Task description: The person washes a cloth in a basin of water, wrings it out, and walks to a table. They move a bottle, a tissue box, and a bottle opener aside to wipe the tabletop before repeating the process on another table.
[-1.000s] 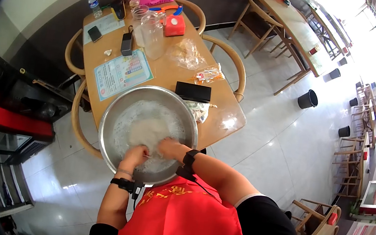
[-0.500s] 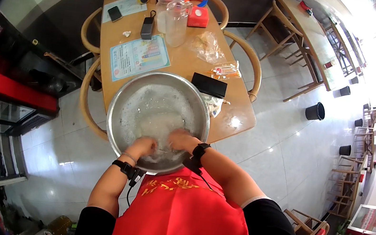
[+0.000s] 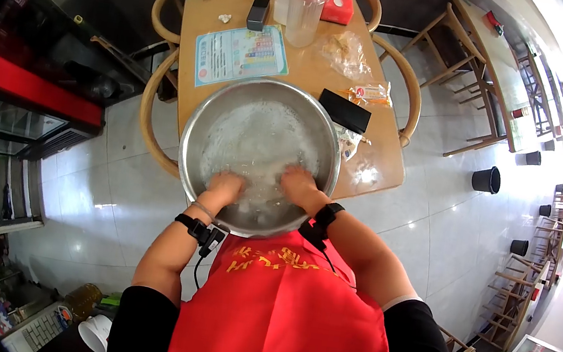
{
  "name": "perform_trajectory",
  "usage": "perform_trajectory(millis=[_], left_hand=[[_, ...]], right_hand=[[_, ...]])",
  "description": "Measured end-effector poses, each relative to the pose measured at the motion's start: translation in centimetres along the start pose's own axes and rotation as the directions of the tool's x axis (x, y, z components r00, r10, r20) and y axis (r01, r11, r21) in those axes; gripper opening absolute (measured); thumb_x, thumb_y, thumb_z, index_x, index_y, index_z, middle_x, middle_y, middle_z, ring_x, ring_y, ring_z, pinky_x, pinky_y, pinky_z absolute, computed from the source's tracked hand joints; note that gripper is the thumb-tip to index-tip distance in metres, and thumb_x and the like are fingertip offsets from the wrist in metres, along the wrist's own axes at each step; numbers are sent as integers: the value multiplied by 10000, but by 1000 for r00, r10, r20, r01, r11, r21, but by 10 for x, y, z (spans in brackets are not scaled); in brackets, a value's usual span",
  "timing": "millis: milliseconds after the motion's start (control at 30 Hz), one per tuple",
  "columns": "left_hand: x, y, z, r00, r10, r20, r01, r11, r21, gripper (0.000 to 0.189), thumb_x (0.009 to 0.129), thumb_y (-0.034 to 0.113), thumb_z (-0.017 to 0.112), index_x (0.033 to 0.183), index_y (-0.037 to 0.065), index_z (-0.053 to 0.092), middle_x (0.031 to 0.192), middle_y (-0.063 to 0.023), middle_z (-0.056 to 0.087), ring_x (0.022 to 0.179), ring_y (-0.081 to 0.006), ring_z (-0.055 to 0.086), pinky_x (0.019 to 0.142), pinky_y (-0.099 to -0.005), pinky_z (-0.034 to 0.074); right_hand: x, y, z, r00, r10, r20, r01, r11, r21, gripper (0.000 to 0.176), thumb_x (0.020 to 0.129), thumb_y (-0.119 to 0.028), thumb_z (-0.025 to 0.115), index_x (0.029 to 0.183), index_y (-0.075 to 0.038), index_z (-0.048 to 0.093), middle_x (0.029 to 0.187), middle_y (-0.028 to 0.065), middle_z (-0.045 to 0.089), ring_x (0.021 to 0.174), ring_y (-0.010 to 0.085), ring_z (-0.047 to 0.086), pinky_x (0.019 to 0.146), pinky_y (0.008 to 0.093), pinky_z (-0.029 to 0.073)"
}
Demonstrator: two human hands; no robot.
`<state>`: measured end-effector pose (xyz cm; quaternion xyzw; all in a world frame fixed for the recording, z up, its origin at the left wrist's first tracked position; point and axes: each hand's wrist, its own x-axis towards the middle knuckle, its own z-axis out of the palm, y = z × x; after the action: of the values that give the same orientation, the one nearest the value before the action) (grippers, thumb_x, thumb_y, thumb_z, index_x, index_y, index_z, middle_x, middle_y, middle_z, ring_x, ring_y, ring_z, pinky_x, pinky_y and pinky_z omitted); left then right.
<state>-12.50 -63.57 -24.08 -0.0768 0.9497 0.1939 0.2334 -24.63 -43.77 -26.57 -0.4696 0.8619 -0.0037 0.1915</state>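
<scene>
Steel basin (image 3: pixel 186 155) sits mid-frame at the counter's (image 3: pixel 307 71) near edge, presumably for easy reach. I see left hand (image 3: pixel 226 186) and right hand (image 3: pixel 297 182) sunk in its foamy water (image 3: pixel 258 137). Fingers hidden, so I cannot tell their grip.

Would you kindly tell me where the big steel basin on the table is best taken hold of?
Probably by the rim of the steel basin, left hand at its left edge, right hand at its right. It is wide, round and holds foamy water, so an opposed grip should keep it level.
</scene>
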Motion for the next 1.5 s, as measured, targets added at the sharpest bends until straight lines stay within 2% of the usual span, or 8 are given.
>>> perform_trajectory(millis=[133, 200, 300, 667, 733, 833, 1200, 1500], left_hand=[[-18, 17, -23, 987, -28, 156, 14, 996, 88, 119, 736, 214, 648, 839, 191, 702, 834, -44, 677, 972, -241, 585, 997, -482, 306], [-36, 28, -49, 999, -20, -28, 24, 983, 181, 97, 752, 228, 651, 828, 184, 692, 808, -21, 673, 994, -230, 567, 1069, -487, 183], [-60, 39, -94, 979, -51, -196, 24, 991, -135, 99, 781, 238, 646, 829, 159, 681, 783, -15, 663, 966, -219, 568, 1096, -483, 103], [-83, 83, -161, 789, 128, -601, -279, 946, -165, 264, 707, 223, 758, 903, 109, 624, 883, -25, 628, 953, -219, 547, 1064, -443, 229], [-71, 80, -147, 643, -47, -764, -570, 637, -518, 614, 631, 190, 826, 1149, 105, 506, 1092, -74, 562, 1000, -205, 545, 1022, -393, 323], [-66, 78, -135, 775, -23, -631, -538, 500, -679, 842, 609, 128, 846, 1287, 97, 347, 1207, -102, 471, 1068, -193, 514, 952, -340, 408], [-39, 27, -105, 914, -105, -393, -358, 250, -900, 454, 764, -1, 650, 1191, 31, 499, 1067, -54, 583, 958, -123, 575, 795, -248, 492], [-31, 44, -115, 832, -290, -473, -543, -251, -801, 450, 760, -82, 467, 1206, -31, 449, 1285, -129, 488, 1100, -224, 549, 916, -341, 474]], right_hand=[[-12, -9, -47, 941, -180, 288, 131, 974, 183, 205, 774, -260, 600, 910, -115, 650, 906, 123, 633, 910, 293, 597, 833, 419, 441], [-24, -18, -71, 980, -178, -91, 199, 916, 350, 187, 761, -248, 636, 838, -79, 616, 797, 103, 634, 830, 276, 609, 784, 407, 444], [-32, -24, -116, 980, -105, -166, 178, 831, 526, 161, 745, -208, 657, 831, -89, 592, 832, 76, 641, 849, 263, 608, 826, 396, 420], [-35, -54, -198, 800, -197, -567, 503, 735, 455, 101, 745, -119, 624, 845, -106, 622, 825, 24, 610, 868, 239, 558, 839, 370, 353], [-29, -56, -205, 761, -202, -617, 536, 732, 422, 99, 740, -121, 619, 838, -109, 618, 817, 20, 605, 856, 240, 555, 834, 369, 353], [-29, -66, -224, 726, -241, -644, 604, 672, 429, 165, 724, -61, 615, 879, -116, 619, 824, 26, 570, 845, 227, 547, 880, 351, 350], [-27, -54, -243, 877, -30, -479, 475, 204, 856, 148, 809, 42, 575, 950, -2, 583, 939, 32, 603, 946, 107, 541, 854, 273, 434], [-27, -50, -164, 970, 23, -242, 224, 297, 928, 155, 807, 15, 578, 961, -5, 579, 947, 43, 600, 882, 120, 565, 787, 266, 466]])
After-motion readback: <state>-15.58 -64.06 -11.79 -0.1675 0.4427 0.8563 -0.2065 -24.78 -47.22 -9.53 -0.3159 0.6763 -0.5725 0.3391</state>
